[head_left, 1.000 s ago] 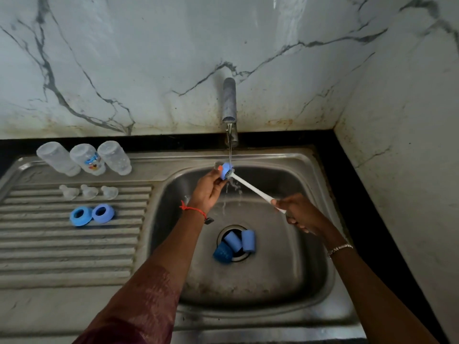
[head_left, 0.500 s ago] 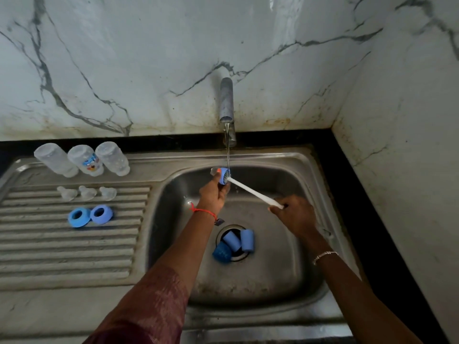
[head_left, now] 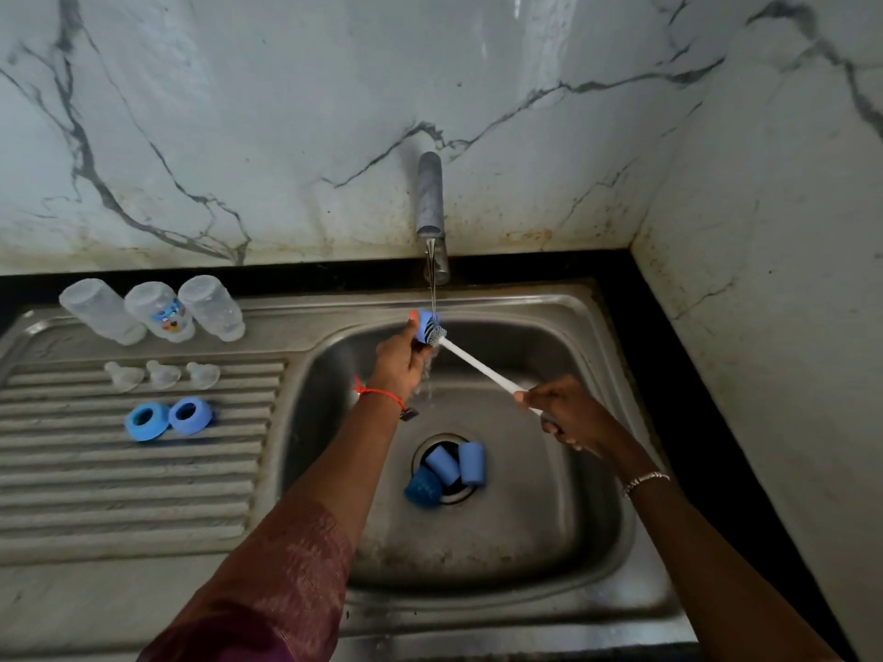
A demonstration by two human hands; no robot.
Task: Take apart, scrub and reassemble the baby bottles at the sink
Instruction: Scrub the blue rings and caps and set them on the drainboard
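My left hand point(head_left: 399, 365) grips a blue bottle collar ring point(head_left: 426, 327) under the running tap point(head_left: 430, 203). The bristle head of a white-handled bottle brush point(head_left: 478, 363) is at the ring; my right hand point(head_left: 568, 415) holds the handle's lower end. Three clear bottle bodies point(head_left: 157, 310) stand upside down at the back of the drainboard. In front of them sit three clear teats point(head_left: 162, 375), then two blue collar rings point(head_left: 167, 418). Three blue caps point(head_left: 446, 470) lie over the sink drain.
The steel sink basin point(head_left: 549, 518) is wet and stained. A ribbed drainboard point(head_left: 119, 480) lies to its left. Marble walls close in behind and on the right, with a black counter strip point(head_left: 669, 375) along the sink's right edge.
My right hand has drawn the brush handle slightly back to the right; more of the bristle head now shows outside the ring. My left hand stays under the water stream.
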